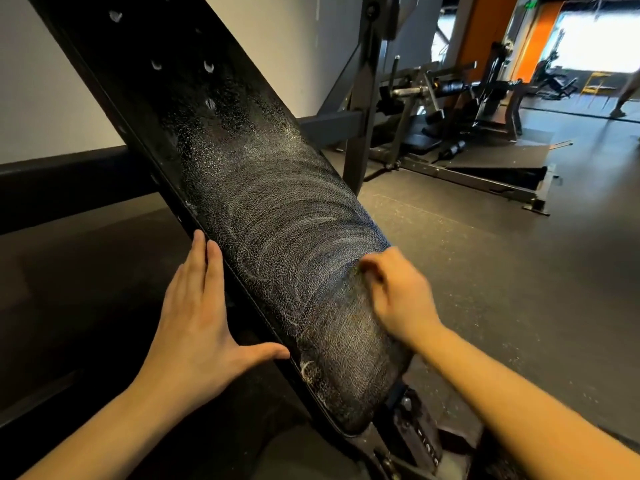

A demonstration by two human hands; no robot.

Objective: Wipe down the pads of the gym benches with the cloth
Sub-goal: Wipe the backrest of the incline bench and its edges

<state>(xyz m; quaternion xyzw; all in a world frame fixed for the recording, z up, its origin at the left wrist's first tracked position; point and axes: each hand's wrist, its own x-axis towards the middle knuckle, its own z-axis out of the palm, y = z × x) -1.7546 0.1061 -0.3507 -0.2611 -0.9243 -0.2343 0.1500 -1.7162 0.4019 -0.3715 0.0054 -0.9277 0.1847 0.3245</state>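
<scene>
A long black bench pad (263,209) slopes up from the lower middle to the upper left, covered with whitish curved wipe streaks and spray droplets. My left hand (197,317) lies flat and open against the pad's left edge, thumb under the side. My right hand (394,292) is blurred, fingers curled, pressing on the pad's right side. A dark cloth seems to be under its fingers, but it blends with the pad and I cannot make it out clearly.
The bench's metal frame and adjustment bracket (415,434) sit below the pad. A grey upright post (363,109) stands behind it. More gym machines (460,109) fill the back right on the dark rubber floor (519,258). A white wall with a black skirting runs along the left.
</scene>
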